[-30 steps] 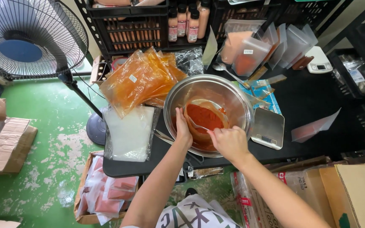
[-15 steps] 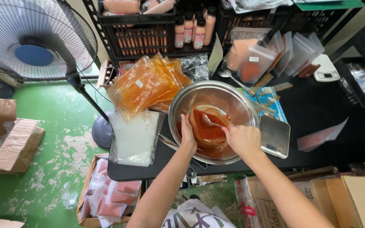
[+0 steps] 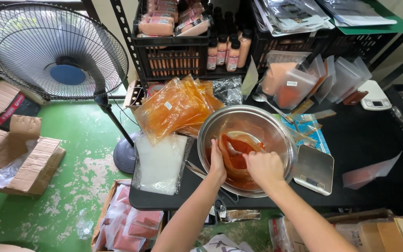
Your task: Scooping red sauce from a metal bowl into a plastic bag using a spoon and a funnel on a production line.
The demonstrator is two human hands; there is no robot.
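**Head view: both hands in the bowl**

Head camera shows my left hand (image 3: 217,163) grasping the edge of a clear pouch (image 3: 235,156) of red-orange powder, held open inside the steel bowl (image 3: 276,135) at table centre. My right hand (image 3: 264,169) is clenched around a spoon (image 3: 231,148) dipped into the pouch. At 3 o'clock, touching the bowl, sits a small scale (image 3: 314,169). At 9 o'clock lies a stack of empty bags (image 3: 160,163). At 11 o'clock, filled orange pouches (image 3: 176,107) are piled. Beyond, at 12 o'clock, a black crate (image 3: 173,56) holds bottles (image 3: 232,49); a fan (image 3: 54,51) stands at 10 o'clock.
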